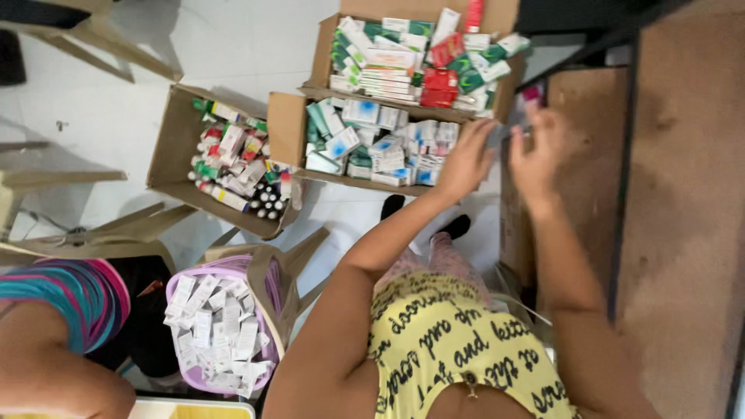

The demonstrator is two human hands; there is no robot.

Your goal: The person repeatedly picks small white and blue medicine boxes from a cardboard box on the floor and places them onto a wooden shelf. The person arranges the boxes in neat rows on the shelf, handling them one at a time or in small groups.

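Head view: the left hand (466, 161) and the right hand (535, 155) meet at about two o'clock in the frame, over the edge of a brown wooden surface (683, 194); between them sits a small grey strip-like item (503, 133), blurred, its long axis roughly level from nine to three o'clock; which end leads cannot be told. Left fingers are pressed together and pinch the strip's nine o'clock end; right fingers are curled close at its three o'clock end, touching or just beside it; exact grip cannot be told. A small pink-topped object (532, 93) shows just above the right hand at twelve o'clock.

Containers: a cardboard box (289, 128) at nine o'clock of the hands holds white and teal cartons, packed upright; a second cardboard box (323, 54) at eleven o'clock holds green, white and red cartons, some stacked flat; a third, tilted box (172, 147) further toward nine o'clock holds mixed small cartons and dark-capped vials; a lilac basket (180, 279) at seven o'clock, on a chair, holds folded white paper leaflets.

Another person's arm (54, 380), in a striped sleeve, sits at eight o'clock, well apart from the hands.
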